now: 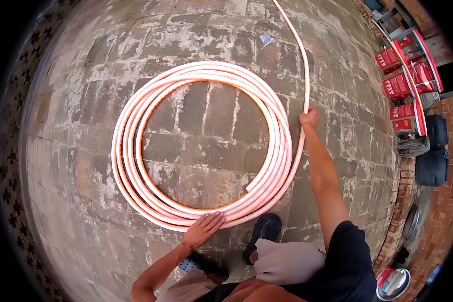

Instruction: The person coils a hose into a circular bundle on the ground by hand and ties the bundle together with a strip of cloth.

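Note:
A pale pink hose (206, 69) lies coiled in several loops on the brick floor. Its cut end rests on the inner side of the coil at the lower right. My left hand (205, 230) lies flat on the near side of the coil, fingers stretched out across the loops. To the right of the coil, my right hand (309, 118) is closed around the hose's free length, which runs up past the top edge of the view.
Worn brick paving (85, 166) surrounds the coil. A scrap of clear plastic (267, 39) lies beyond it. My dark clog (263, 234) stands close to the near loops. Along the right wall are red-and-white boxes (398, 86), dark tubs (432, 167) and a metal bowl (400, 291).

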Available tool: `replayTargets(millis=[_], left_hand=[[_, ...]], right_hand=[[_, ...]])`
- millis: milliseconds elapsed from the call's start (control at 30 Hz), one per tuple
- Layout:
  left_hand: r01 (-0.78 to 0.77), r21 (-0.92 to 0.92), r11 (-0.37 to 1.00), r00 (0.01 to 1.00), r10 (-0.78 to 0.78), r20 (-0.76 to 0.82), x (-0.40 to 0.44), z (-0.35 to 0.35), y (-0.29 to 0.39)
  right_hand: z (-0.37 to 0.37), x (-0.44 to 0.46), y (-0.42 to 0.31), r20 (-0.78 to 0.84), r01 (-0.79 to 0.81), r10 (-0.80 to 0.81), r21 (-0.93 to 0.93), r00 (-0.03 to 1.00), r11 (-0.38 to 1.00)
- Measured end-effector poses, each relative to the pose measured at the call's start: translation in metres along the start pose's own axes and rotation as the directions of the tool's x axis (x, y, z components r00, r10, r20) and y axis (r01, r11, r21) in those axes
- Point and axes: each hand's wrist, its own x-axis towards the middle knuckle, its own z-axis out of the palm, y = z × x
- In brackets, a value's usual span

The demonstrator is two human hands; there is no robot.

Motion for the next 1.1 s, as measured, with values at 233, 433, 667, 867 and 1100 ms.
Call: replayTargets(millis=[233, 433, 667, 867, 1100], left_hand=[[0.052, -0.126, 0.991, 0.999, -0.051, 0.009, 0.003, 0.003, 0.003], [0.068, -0.081, 0.994, 0.998, -0.068, 0.01, 0.004, -0.005, 0.007], [0.076, -0.038, 0.996, 0.997, -0.074, 0.033, 0.003, 0.001, 0.007], [0.035, -0.122, 0.992, 0.994, -0.022, 0.108, 0.01, -0.02, 0.003], [-0.145, -0.249, 0.958, 0.936, 0.214, 0.279, 0.077, -0.156, -0.054]], right_hand=[[0.052, -0.041, -0.16, 0.071, 0.095, -0.107, 0.158, 0.992, 0.983], [0.051, -0.099, -0.191, 0.028, 0.504, -0.524, 0.235, 0.851, 0.831], [0.031, -0.078, -0.207, 0.184, 0.573, -0.556, -0.053, 0.811, 0.818], [0.025, -0.073, -0.189, 0.368, 0.597, -0.536, -0.069, 0.76, 0.799], [0.023, -0.084, -0.157, 0.317, 0.603, -0.56, -0.049, 0.765, 0.796]])
